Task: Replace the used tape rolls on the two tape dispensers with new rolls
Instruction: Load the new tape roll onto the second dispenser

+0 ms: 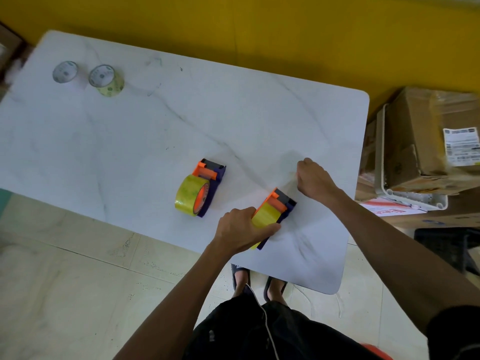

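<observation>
Two hands: left hand (242, 231) fingers wrapped round near dispenser (272, 215); right hand (315, 181) fingers pinched just beyond it

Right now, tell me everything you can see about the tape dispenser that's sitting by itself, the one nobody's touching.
The free dispenser lies on the white marble-look table, left of the one being held. Its frame looks like purple plastic, with an orange hub and orange roller and a dark grey cutter end pointing away from the person. A thick roll of clear yellowish tape sits on the hub, at the end nearer the person. Neither hand touches it.
</observation>
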`<state>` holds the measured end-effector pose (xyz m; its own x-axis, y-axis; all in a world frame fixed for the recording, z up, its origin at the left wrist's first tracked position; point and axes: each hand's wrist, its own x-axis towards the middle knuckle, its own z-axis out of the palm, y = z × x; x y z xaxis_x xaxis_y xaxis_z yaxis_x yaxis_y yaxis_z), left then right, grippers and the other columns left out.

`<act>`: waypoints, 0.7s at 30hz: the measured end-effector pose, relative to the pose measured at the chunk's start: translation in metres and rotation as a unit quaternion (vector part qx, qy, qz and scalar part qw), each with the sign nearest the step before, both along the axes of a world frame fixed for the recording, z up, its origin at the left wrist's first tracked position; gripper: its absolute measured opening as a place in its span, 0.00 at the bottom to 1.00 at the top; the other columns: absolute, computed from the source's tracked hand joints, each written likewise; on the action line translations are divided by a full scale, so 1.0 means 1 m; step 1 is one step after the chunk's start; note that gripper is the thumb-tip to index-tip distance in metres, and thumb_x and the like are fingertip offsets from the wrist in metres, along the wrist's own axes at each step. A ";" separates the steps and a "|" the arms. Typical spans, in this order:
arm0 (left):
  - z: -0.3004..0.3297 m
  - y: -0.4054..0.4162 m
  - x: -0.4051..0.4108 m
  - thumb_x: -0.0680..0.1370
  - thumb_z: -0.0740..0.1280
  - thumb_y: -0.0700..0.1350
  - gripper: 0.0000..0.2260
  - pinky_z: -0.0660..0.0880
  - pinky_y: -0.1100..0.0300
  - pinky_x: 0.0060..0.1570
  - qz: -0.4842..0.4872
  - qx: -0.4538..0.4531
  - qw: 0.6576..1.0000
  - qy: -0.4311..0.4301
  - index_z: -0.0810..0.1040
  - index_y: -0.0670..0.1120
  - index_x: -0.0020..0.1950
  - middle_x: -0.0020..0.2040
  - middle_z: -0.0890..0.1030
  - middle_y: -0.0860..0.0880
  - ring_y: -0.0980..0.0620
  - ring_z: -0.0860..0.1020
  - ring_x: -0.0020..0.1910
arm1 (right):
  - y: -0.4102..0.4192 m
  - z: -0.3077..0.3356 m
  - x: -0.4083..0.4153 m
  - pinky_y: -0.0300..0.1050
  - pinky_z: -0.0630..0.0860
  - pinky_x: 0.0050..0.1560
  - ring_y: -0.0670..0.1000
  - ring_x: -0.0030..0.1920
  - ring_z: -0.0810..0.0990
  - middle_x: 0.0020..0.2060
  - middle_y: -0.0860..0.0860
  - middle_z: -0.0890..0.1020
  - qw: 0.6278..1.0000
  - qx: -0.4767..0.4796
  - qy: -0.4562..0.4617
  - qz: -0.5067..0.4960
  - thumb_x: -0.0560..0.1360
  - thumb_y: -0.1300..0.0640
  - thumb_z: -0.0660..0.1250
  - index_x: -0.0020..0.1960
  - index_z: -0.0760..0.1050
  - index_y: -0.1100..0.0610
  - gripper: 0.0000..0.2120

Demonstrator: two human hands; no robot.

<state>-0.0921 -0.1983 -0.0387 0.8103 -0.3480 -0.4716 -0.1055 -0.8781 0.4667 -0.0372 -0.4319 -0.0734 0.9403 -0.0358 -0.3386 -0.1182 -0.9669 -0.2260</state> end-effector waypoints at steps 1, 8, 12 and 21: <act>0.000 -0.001 0.000 0.65 0.57 0.78 0.32 0.72 0.57 0.35 -0.001 0.008 1.000 0.000 0.75 0.48 0.40 0.35 0.79 0.50 0.49 0.78 0.36 | 0.001 0.000 0.000 0.47 0.66 0.34 0.60 0.41 0.75 0.40 0.57 0.68 1.000 -0.006 -0.004 0.007 0.72 0.72 0.57 0.40 0.65 0.60 0.08; 0.008 -0.009 0.001 0.63 0.58 0.78 0.32 0.76 0.54 0.41 -0.020 0.062 0.998 -0.018 0.74 0.49 0.42 0.38 0.80 0.50 0.47 0.78 0.39 | -0.006 -0.005 -0.010 0.40 0.56 0.30 0.55 0.40 0.68 0.41 0.59 0.69 0.999 -0.015 -0.045 0.025 0.68 0.76 0.56 0.39 0.63 0.59 0.13; 0.014 -0.008 0.001 0.64 0.66 0.68 0.24 0.73 0.57 0.35 -0.013 0.045 0.999 0.003 0.74 0.48 0.44 0.37 0.79 0.50 0.47 0.78 0.38 | -0.011 -0.009 -0.012 0.47 0.67 0.35 0.58 0.39 0.71 0.41 0.57 0.68 0.999 0.010 0.011 -0.029 0.72 0.72 0.56 0.41 0.65 0.60 0.08; 0.023 0.007 -0.003 0.64 0.70 0.66 0.21 0.76 0.52 0.31 0.000 -0.037 0.999 -0.026 0.72 0.51 0.43 0.35 0.79 0.51 0.51 0.78 0.34 | -0.030 0.004 -0.018 0.42 0.67 0.32 0.51 0.32 0.73 0.31 0.52 0.74 0.922 0.312 0.162 -0.162 0.76 0.62 0.62 0.37 0.73 0.60 0.09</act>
<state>-0.0951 -0.1909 -0.0161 0.8328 -0.3805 -0.4021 -0.1313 -0.8414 0.5243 -0.0547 -0.4621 -0.0693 0.7601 -0.0014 -0.6499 -0.5377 -0.5630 -0.6277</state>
